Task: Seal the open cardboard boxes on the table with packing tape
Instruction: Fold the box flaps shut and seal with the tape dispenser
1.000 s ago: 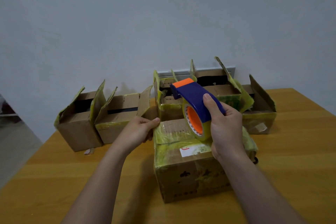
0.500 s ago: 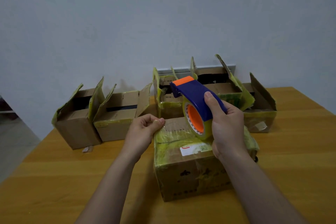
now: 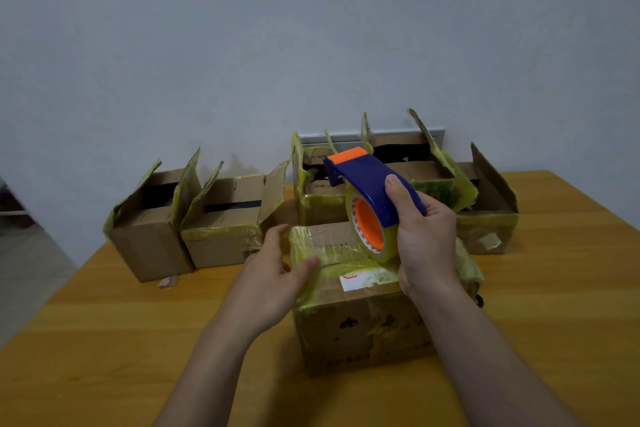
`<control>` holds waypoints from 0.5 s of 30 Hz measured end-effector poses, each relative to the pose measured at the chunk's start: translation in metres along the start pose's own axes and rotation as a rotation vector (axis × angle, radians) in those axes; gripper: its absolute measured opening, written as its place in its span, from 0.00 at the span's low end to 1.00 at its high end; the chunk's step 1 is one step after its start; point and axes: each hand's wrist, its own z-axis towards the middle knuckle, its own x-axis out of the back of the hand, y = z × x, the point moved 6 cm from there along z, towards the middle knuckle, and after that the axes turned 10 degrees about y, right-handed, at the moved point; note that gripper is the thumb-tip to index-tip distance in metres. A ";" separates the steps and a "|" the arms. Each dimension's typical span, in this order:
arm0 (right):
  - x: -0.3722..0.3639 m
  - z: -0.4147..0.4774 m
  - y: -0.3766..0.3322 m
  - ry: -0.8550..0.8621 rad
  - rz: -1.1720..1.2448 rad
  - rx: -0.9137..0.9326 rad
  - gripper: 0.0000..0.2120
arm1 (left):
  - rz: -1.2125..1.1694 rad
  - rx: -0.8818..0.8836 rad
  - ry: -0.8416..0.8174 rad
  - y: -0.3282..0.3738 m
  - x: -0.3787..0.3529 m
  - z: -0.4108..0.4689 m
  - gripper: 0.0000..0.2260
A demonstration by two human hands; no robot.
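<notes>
The closed box (image 3: pixel 363 322) is sitting in the middle of the bench (image 3: pixel 104 340), right in front of the person. Its top flaps are lying flat under yellowish tape, and a white label (image 3: pixel 367 279) is showing at the near top edge. The right hand (image 3: pixel 426 239) is gripping a blue tape dispenser (image 3: pixel 374 184) with an orange tip. Its fingers (image 3: pixel 394 184) are curling round the blue body, and it is holding the tool tilted over the box top. The roll of tape (image 3: pixel 370 229) at the lower end is either touching the top or hanging just above it; I cannot tell which. The left hand (image 3: pixel 273 274) is waiting at the box's 9 o'clock side. Its fingers (image 3: pixel 275 236) are spreading wide and loose around nothing, and its thumb is resting against the top left edge.

Further out, other boxes are standing with their flaps up. The far-left open box (image 3: pixel 149 236) and the second open box (image 3: pixel 225 243) are sitting side by side at about 10 o'clock. The middle open box (image 3: pixel 318 204) is standing just behind the closed one at 12 o'clock. The rear open box (image 3: pixel 426 177) is at 1 o'clock near the pale wall (image 3: pixel 242 45), and the far-right open box (image 3: pixel 488 222) is at 2 o'clock. A small scrap (image 3: pixel 168 281) is lying on the bench at the foot of the far-left one.
</notes>
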 end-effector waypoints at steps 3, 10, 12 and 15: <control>-0.002 -0.001 -0.001 0.000 0.001 0.002 0.10 | -0.136 -0.038 -0.009 0.005 -0.001 -0.014 0.24; -0.002 -0.001 -0.001 0.024 -0.042 0.011 0.14 | 0.078 -0.226 0.299 0.020 0.020 -0.042 0.15; -0.002 -0.002 -0.002 0.021 -0.045 0.014 0.14 | -0.006 -0.317 0.280 0.022 0.022 -0.059 0.08; -0.001 -0.004 -0.004 0.023 -0.062 0.030 0.14 | -0.225 -0.270 0.156 0.005 0.022 -0.067 0.07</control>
